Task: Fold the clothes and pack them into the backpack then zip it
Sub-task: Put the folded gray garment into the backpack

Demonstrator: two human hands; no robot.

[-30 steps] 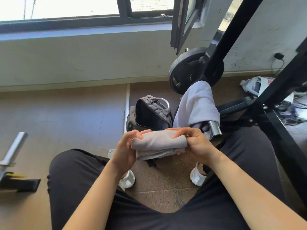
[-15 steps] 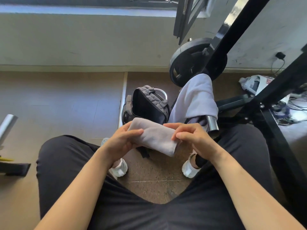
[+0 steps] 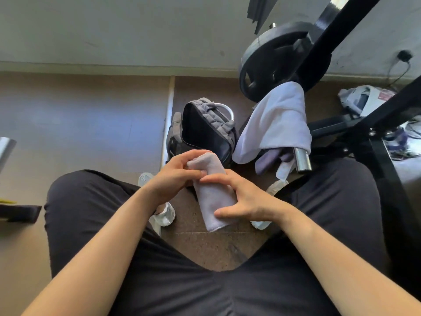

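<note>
A folded light grey cloth (image 3: 210, 192) is held between my knees, its long side pointing away from me toward the backpack. My left hand (image 3: 175, 179) grips its far end with fingers curled round it. My right hand (image 3: 241, 199) holds the near right side, thumb and fingers curled around the roll. The grey backpack (image 3: 205, 131) stands open on the floor just beyond the cloth, its dark inside showing. A white garment (image 3: 278, 122) hangs over a steel bar end (image 3: 301, 159), with a purple-grey garment (image 3: 271, 159) under it.
A black weight plate (image 3: 273, 62) leans on the wall behind the black rack frame (image 3: 373, 124) at right. Cables and a crumpled bag (image 3: 362, 99) lie at far right. My white shoes (image 3: 164, 213) flank the floor gap. A bar end (image 3: 5, 149) shows at left.
The folded cloth has turned from lying crosswise between my hands to pointing lengthwise toward the backpack. My left hand now grips the far end. The camera has tilted down.
</note>
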